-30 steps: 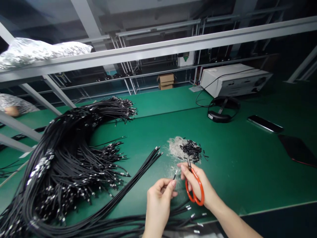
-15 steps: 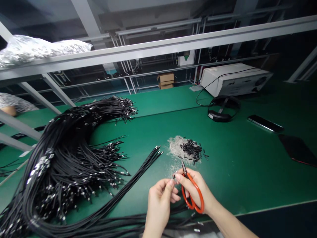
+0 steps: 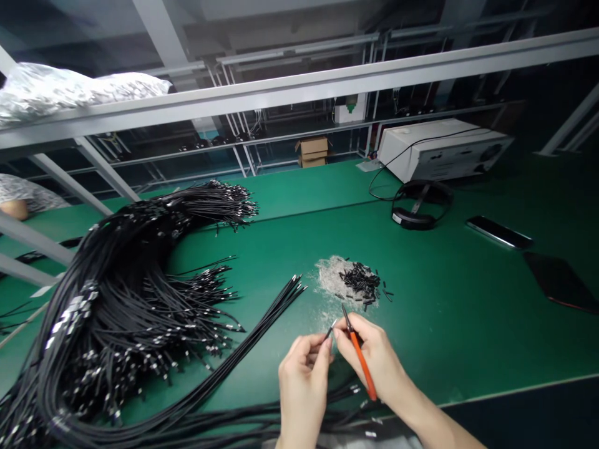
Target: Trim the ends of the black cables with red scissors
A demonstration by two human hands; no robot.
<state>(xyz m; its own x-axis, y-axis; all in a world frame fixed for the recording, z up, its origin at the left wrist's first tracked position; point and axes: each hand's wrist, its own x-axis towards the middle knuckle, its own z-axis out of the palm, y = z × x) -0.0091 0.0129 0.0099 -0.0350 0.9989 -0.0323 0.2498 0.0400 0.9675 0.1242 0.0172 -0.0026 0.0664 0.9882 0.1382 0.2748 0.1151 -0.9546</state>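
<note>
Between the thumb and fingers of my left hand [image 3: 303, 380] is a black cable [image 3: 330, 329], its light-tipped end pointing up and right. My right hand [image 3: 374, 352] grips scissors with red-orange handles [image 3: 362, 366], seen edge-on, dark blades pointing up and away. The right thumb and fingertips are close to the cable end; whether they touch it I cannot tell. Just beyond the blades lies a pile of short black tubing pieces [image 3: 360, 280] beside clear scraps [image 3: 331, 274]. Several black cables [image 3: 262, 333] run along the left, and more [image 3: 234, 421] pass beneath my hands.
A big bundle of black cables [image 3: 126, 268] covers the left of the green table [image 3: 449, 324]. At the right are a black headband device [image 3: 416, 215], a phone [image 3: 500, 232], a dark flat object [image 3: 561, 280] and a white box-shaped device [image 3: 442, 153]. A metal rail [image 3: 299, 87] crosses above.
The scissors have turned in my right hand from showing both handle loops to edge-on. My hands have parted slightly, and the cable end now shows clearly between them.
</note>
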